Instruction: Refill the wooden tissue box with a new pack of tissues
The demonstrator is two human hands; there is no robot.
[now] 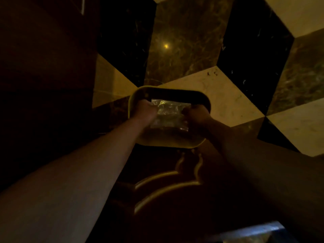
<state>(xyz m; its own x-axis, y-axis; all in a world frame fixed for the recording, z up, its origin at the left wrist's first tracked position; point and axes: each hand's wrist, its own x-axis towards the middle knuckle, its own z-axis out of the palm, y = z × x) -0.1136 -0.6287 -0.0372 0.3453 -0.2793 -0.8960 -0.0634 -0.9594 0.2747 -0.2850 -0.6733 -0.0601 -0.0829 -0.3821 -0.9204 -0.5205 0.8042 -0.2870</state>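
The scene is very dim. A crinkly clear plastic wrapper [169, 114] is stretched between my two hands. My left hand [146, 109] grips its left edge and my right hand [197, 113] grips its right edge. Both hands hover over the open mouth of a yellowish bin with rounded corners [168, 143] that stands on the floor. I cannot tell whether tissues are inside the wrapper. No wooden tissue box can be made out in this view.
The floor [228, 95] is polished marble in a cube pattern of cream, black and brown tiles. A dark wall or cabinet [43, 67] rises on the left. Carved dark wooden furniture [166, 181] lies below my arms. A bluish object [254, 232] sits at the bottom right.
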